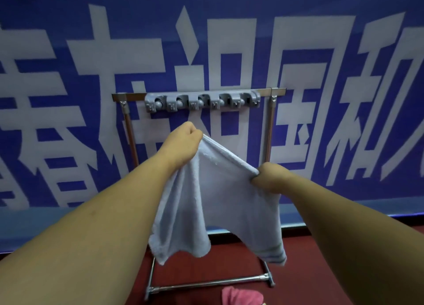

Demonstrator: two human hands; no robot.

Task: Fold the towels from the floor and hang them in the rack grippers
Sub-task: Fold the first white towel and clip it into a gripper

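Note:
A light blue towel (218,201) hangs in the air in front of me, stretched along its top edge. My left hand (183,137) grips the upper left corner and sits higher. My right hand (273,178) grips the upper right corner, lower and nearer to me. The towel's two lower ends dangle loose. Behind it stands a metal rack (128,121) whose top bar carries a grey strip of grippers (202,102), all without towels. Both hands are below that strip. A pink towel (241,296) lies on the floor by the rack's base.
A blue banner with large white characters (298,52) covers the wall right behind the rack. The floor (309,270) is dark red. The rack's lower crossbar (211,283) and feet stand on it near the pink towel.

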